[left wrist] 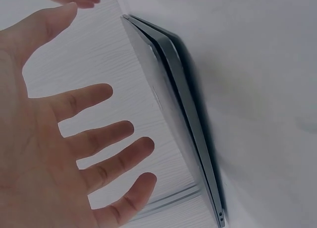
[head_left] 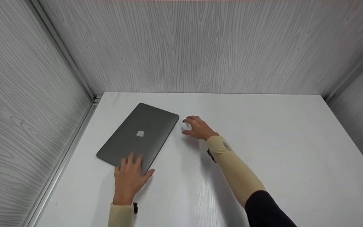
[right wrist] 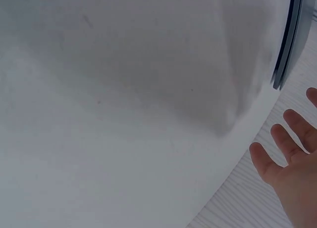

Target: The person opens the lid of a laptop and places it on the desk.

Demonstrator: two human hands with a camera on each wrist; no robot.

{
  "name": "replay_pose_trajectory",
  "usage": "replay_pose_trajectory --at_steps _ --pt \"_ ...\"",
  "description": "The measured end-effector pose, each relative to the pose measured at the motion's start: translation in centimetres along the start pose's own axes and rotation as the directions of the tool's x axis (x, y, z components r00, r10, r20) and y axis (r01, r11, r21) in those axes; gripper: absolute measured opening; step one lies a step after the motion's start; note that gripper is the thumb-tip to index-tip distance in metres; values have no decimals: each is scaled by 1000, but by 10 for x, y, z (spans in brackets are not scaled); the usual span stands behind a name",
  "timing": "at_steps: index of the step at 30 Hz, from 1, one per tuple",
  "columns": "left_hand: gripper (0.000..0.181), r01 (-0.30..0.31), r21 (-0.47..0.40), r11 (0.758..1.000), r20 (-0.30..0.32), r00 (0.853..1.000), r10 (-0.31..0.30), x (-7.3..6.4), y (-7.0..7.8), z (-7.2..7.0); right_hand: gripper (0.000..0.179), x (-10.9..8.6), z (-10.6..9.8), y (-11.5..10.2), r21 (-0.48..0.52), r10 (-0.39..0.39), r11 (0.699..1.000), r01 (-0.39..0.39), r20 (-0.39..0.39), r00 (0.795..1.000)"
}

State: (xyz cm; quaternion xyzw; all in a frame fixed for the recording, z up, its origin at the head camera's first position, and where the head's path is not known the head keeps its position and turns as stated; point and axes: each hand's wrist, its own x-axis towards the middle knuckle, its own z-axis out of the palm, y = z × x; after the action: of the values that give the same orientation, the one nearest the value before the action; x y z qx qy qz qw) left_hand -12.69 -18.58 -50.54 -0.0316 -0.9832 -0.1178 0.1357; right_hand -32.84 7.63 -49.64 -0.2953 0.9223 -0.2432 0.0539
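A dark grey laptop (head_left: 128, 138) with a pale apple logo lies at an angle on the left of the white table, its lid down. In the left wrist view a narrow gap shows between the laptop's lid and base (left wrist: 190, 109). My left hand (head_left: 129, 178) is over the laptop's near end, fingers spread and fairly straight; in the left wrist view the fingertips stand apart from the lid. To the right of the laptop's far right corner, my right hand (head_left: 198, 127) hovers with relaxed, slightly bent fingers and nothing in them.
The white table (head_left: 263, 135) runs up to a wood-grained back panel (head_left: 200, 47). Similar panels stand along the left side (head_left: 27, 104) and the right side (head_left: 361, 110). A metal rail (head_left: 61, 164) borders the table on the left.
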Motion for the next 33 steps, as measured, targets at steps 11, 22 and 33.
replay_pose_trajectory --at_steps 11,22,33 --pt "79 71 1 997 185 980 -70 2 0 -5 51 15 17 1 -68 29 997 -30 -9 1000" --pt "87 178 -6 984 301 939 -168 4 -3 -5 56 34 20 -12 -205 -18 978 28 51 999" --pt "69 190 -71 979 313 936 -159 4 -13 4 64 46 32 -22 -121 69 991 -53 130 989"
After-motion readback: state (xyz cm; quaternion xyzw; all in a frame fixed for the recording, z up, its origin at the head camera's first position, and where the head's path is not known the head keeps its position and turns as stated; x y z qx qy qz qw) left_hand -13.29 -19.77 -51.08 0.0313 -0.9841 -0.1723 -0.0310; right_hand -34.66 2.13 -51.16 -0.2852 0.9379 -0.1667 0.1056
